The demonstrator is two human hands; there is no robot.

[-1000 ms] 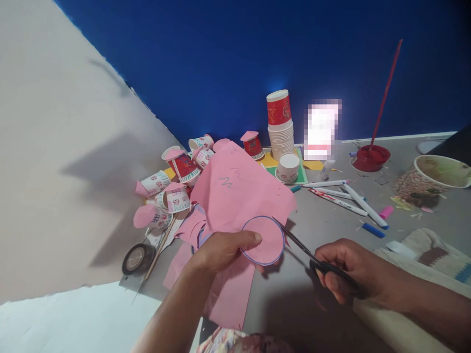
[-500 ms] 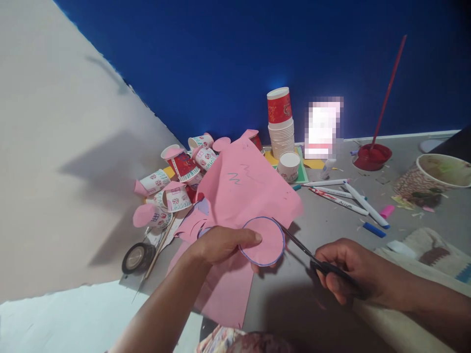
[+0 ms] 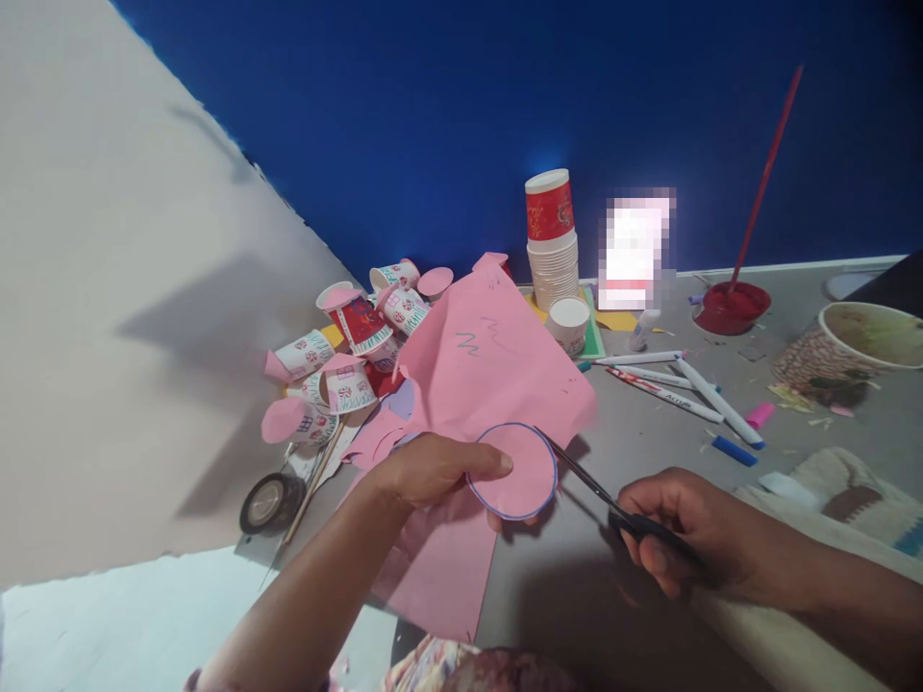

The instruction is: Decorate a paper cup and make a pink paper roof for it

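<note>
Black-handled metal scissors slant up-left to the rim of a blue-outlined pink paper disc

Your right hand has its fingers curled closed around the handles, at the lower right. From there the scissors' long axis runs diagonally, the tips pointing away from you and to your left, lying along the disc's upper right edge. The blades read as one narrow line, so you cannot tell how far apart they are.

Your left hand pinches the disc flat from its left side, fingers closed on it, thumb pressed on top and fingertips showing under the lower edge. The disc sits low in the middle of the view, its face turned up towards you. Just behind it spreads a large creased pink paper sheet, one corner angled out to the right; whether disc and sheet are joined cannot be made out.

Between the disc and your right hand, and below both, the grey surface gives you room, partly in shadow. White-barrelled markers lie beyond your right hand, an off-white cloth lies just beside it, and decorated paper cups crowd the far left edge.
</note>
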